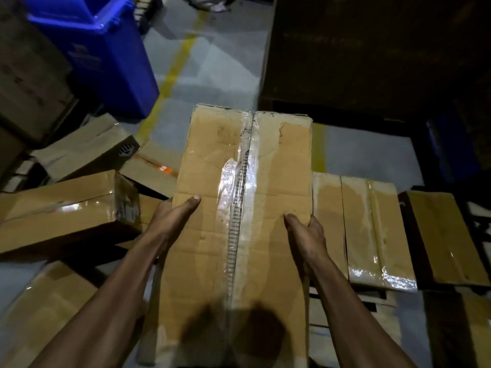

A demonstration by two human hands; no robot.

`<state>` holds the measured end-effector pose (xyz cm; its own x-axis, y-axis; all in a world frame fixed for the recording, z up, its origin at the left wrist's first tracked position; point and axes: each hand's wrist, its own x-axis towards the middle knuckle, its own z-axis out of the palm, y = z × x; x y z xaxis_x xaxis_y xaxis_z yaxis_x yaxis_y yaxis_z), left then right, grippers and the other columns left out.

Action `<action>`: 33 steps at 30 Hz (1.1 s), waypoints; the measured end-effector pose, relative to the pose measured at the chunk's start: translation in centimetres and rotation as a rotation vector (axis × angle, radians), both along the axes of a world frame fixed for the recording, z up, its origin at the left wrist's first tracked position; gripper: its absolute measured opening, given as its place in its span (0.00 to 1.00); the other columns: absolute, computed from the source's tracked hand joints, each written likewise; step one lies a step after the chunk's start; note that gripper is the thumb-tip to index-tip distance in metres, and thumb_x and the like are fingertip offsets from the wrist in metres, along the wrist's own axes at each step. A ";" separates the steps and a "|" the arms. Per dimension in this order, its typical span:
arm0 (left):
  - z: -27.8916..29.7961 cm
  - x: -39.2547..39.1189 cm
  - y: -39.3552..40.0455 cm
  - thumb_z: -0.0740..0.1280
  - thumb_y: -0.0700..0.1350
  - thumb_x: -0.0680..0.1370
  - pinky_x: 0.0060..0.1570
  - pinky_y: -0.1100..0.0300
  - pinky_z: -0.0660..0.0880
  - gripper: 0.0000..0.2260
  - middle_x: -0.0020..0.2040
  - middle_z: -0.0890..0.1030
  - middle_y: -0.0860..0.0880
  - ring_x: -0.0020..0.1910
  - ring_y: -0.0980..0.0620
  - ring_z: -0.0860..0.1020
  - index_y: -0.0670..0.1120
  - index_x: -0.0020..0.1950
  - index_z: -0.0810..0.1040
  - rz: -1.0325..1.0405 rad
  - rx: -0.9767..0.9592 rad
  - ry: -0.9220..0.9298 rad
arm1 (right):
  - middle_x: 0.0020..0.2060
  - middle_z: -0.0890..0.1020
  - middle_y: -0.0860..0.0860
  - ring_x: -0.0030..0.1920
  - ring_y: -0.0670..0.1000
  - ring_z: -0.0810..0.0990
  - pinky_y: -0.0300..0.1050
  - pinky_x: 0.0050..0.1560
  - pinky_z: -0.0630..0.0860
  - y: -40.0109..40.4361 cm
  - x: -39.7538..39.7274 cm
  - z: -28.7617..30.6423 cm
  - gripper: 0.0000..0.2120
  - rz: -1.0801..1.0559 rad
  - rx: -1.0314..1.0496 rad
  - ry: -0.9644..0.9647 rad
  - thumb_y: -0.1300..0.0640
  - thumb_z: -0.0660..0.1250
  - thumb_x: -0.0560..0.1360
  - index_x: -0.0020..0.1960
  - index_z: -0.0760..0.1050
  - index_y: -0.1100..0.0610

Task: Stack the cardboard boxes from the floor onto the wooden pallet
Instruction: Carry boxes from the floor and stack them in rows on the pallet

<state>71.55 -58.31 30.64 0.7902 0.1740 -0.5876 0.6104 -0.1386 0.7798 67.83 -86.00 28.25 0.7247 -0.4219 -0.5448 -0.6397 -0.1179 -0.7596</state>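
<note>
Gripping one taped box (268, 187), two hands (170, 219) at its sides

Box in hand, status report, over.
Left hand and right hand grip the box by its sides. Box carried. More boxes lie ahead right.

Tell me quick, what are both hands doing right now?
Left hand: grips the left edge of the taped cardboard box.
Right hand: grips the same box's right edge.
</note>
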 end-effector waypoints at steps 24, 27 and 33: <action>-35.4 14.2 -4.5 0.71 0.47 0.78 0.41 0.59 0.74 0.11 0.46 0.80 0.52 0.42 0.55 0.77 0.51 0.59 0.74 0.012 0.021 0.223 | 0.57 0.78 0.48 0.59 0.55 0.77 0.54 0.63 0.76 -2.6 12.1 -36.2 0.25 -0.057 -0.035 0.161 0.42 0.70 0.74 0.66 0.73 0.53; -38.0 15.5 -5.8 0.70 0.47 0.79 0.35 0.61 0.72 0.11 0.46 0.81 0.50 0.40 0.54 0.79 0.49 0.61 0.76 0.028 0.033 0.232 | 0.58 0.79 0.49 0.58 0.54 0.78 0.55 0.62 0.76 -3.5 13.6 -39.0 0.26 -0.039 -0.050 0.142 0.42 0.70 0.75 0.67 0.73 0.53; -41.1 18.4 -6.9 0.71 0.47 0.78 0.46 0.57 0.74 0.15 0.51 0.82 0.48 0.46 0.51 0.80 0.46 0.64 0.76 0.016 0.015 0.268 | 0.64 0.77 0.52 0.62 0.54 0.75 0.52 0.63 0.75 -5.2 17.0 -41.7 0.29 -0.028 -0.062 0.168 0.42 0.69 0.75 0.71 0.69 0.53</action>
<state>89.92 -65.18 -10.46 0.6038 0.1953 -0.7728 0.7971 -0.1375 0.5880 84.86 -91.21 -13.42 0.6128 -0.4773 -0.6298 -0.7609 -0.1413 -0.6333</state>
